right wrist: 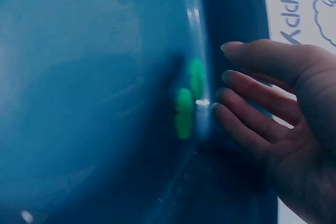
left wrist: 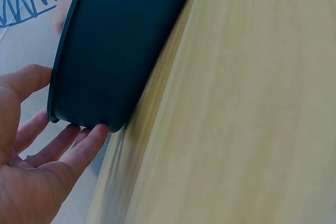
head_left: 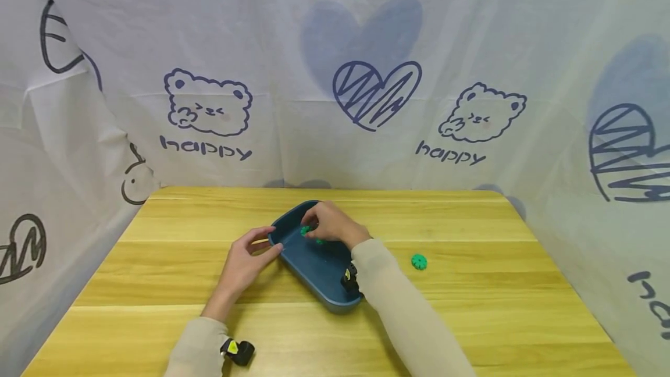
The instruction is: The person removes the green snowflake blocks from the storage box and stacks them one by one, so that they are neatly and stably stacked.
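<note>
A dark blue tray (head_left: 319,260) with rounded ends lies slantwise on the wooden table. My left hand (head_left: 248,258) holds its left end, thumb at the rim and fingers against the outer wall (left wrist: 100,93). Over the tray's far end, my right hand (head_left: 332,224) reaches inside with fingers loosely bent. In the right wrist view its fingertips (right wrist: 231,51) are apart with nothing between them. Just beyond them, two green notched plastic discs (right wrist: 184,114) are inside the tray near its wall; in the head view one green disc (head_left: 305,230) shows by the fingertips.
Another green notched disc (head_left: 419,261) lies flat on the wooden table (head_left: 471,307), right of the tray. A white cloth (head_left: 293,150) with blue hearts and bears hangs behind the table and along both sides. Each wrist wears a small black device.
</note>
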### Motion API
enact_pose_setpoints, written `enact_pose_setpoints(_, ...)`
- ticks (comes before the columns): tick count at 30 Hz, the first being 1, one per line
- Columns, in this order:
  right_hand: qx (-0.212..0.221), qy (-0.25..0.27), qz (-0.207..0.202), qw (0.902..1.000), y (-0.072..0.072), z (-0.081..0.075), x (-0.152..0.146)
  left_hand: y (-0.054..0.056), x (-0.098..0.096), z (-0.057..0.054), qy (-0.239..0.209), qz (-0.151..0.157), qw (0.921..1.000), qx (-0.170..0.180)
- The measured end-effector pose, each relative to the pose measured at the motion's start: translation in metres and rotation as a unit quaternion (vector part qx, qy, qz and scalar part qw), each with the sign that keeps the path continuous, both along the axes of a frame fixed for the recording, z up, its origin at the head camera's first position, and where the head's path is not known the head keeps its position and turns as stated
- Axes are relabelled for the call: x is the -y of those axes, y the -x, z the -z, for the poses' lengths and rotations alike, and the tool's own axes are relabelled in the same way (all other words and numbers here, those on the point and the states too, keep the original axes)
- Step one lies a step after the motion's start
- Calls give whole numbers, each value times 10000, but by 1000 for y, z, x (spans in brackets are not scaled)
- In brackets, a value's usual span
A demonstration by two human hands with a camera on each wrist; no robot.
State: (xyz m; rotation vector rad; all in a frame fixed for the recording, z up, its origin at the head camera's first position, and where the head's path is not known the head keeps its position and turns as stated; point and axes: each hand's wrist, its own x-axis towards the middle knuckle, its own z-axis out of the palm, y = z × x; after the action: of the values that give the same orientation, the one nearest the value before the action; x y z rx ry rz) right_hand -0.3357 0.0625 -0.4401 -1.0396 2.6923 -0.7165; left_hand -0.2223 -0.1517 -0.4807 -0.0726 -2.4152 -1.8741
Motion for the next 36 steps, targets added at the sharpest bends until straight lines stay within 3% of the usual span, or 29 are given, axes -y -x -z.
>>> enact_pose_setpoints(10,-301,-453,126,9984,1,9,10,0,-1,0,20,30,10000,-32)
enact_pose_setpoints(17,-395,-504,276,9976,2,11,11,1,-1,0,-13,12,10000,-48)
enact_pose_setpoints(26,-169,-704,233,9971,1,8,13,1,-1,0,-8,-19,10000,-41)
enact_pose_setpoints(36,-240,-949,278,9948,-2,8,13,1,1,3,-29,-14,10000,-70)
